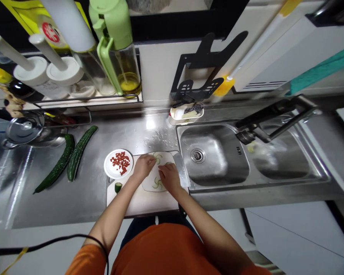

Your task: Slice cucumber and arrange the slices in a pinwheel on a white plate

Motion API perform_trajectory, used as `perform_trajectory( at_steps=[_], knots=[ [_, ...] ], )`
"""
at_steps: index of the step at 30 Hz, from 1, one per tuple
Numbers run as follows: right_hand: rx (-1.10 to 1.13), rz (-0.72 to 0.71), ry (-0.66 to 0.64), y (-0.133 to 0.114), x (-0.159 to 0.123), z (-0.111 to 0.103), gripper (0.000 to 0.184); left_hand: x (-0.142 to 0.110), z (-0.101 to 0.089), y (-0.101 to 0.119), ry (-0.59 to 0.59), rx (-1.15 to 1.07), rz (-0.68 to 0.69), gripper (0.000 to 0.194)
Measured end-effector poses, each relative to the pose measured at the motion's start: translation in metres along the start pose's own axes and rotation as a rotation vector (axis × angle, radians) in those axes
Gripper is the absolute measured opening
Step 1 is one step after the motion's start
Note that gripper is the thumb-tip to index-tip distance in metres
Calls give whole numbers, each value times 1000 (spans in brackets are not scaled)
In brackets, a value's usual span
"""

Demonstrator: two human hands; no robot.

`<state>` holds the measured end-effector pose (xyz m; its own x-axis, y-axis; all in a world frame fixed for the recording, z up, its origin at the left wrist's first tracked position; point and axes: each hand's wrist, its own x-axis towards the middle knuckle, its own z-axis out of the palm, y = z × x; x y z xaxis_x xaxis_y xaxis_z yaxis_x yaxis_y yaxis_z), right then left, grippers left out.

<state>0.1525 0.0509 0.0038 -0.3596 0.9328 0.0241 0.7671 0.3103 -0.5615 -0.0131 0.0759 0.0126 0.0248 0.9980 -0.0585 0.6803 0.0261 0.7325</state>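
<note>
1. Thin green slices are lying in curved clusters on the white plate, one toward its near edge, another toward its far edge.
2. The left hand is drawing its fingertips together beside the plate's far cluster; whether they are pinching a slice, I cannot tell.
3. The right hand is bending its fingers over the plate's right half; its grip is hidden.
4. Such thin slices are probably calling for a light pinch and low placing, with wrists clearing the plate's near cluster.
5. The cutting board is lying beneath the plate; a cucumber stub is resting left of it.
6. A knife is lying just right of the plate, so the right forearm is needing care.
7. Farther left of the plate, whole cucumbers are lying on the tabletop.
</note>
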Motion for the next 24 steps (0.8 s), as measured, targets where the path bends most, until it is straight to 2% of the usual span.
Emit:
perform_trajectory(
  at_steps=[4,9,17,24],
  knots=[
    [-10,24,13,7,6,2,22,8,5,-2,-89,117,98,14],
    [-30,38,24,13,12,9,22,11,11,-8,-103,199,180,15],
    [-33,43,35,12,21,12,25,14,17,-15,-83,232,192,15],
    [-39,47,23,12,26,14,26,11,16,-18,-56,207,191,17]
  ],
)
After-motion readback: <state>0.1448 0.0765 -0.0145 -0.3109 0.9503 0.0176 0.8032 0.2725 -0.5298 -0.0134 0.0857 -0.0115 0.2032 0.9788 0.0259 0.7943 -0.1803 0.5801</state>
